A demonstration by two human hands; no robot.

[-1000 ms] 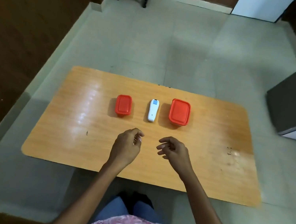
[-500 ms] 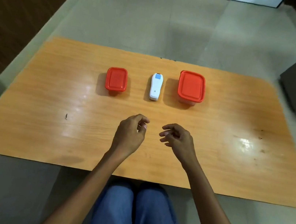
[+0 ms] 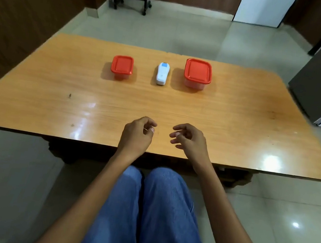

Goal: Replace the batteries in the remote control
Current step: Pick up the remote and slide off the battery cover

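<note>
Nearer now, wooden table (image 3: 239,120) on tiled floor (image 3: 11,182), dark-panelled walls (image 3: 26,7).

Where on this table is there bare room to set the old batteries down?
The table is bare left of the small red box, right of the large red box, and between that row and both hands. It is crowded only beside the remote.

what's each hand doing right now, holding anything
left hand: loosely curled, holding nothing
right hand: loosely curled, holding nothing
</note>
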